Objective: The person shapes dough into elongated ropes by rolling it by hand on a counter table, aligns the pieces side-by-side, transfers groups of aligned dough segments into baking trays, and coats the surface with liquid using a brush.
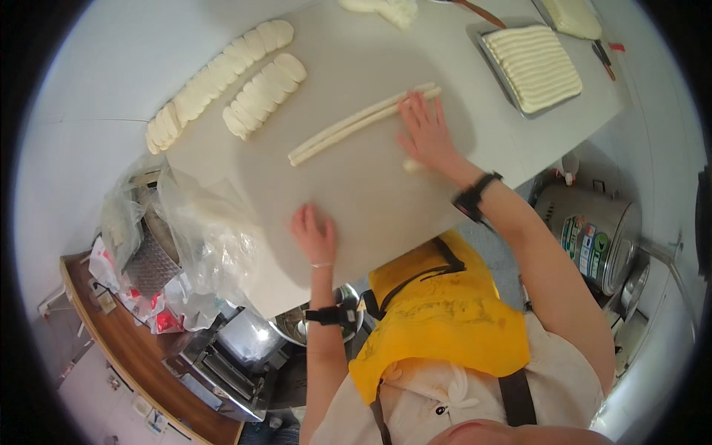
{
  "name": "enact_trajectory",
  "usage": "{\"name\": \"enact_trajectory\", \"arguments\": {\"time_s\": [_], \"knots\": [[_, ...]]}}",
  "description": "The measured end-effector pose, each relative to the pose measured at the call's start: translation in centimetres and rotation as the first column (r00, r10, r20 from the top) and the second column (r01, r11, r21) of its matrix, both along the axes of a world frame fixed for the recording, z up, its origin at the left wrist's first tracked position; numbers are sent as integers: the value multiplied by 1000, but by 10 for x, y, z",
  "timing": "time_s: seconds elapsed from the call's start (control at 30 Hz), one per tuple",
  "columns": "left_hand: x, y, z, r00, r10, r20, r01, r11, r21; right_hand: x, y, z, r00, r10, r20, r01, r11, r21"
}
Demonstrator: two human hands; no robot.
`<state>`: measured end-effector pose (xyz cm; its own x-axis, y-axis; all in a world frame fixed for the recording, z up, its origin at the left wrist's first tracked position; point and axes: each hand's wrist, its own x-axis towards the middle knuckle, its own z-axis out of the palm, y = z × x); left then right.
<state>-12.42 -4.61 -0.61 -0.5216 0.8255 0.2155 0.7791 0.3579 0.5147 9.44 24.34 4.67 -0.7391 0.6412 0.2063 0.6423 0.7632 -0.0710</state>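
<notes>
Two long, thin dough strips (350,129) lie side by side, slanting across the table's middle. My right hand (427,132) is spread flat, its fingertips over the strips' right end; whether they press on the dough I cannot tell. A small end of dough (412,165) shows beside that hand's heel, partly hidden. Nearer my body, my left hand (312,233) is slightly blurred above or on the tabletop, fingers apart, holding nothing. Up and to the left are a long row of overlapping dough pieces (214,78) and a shorter row (266,94).
A metal tray (503,83) of ridged dough strips (534,67) stands at the right, near a knife (603,58). More dough (384,8) lies at the far edge. Clear plastic sheeting (211,233) covers the table's left corner. A large steel pot (589,228) stands beyond the right edge.
</notes>
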Motion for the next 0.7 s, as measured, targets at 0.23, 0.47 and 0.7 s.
{"name": "enact_trajectory", "arguments": {"time_s": [0.23,0.47,0.7], "knots": [[84,-62,5,981,56,-184,-79,990,-116,103,-149,-31,985,170,18,-163,966,-203],[90,-56,1,977,57,-205,-79,992,-100,4,-66,-18,994,-47,99,46,999,9],[87,-62,1,966,88,-242,-115,989,-99,107,-165,-27,978,201,56,-185,958,-218]]}}
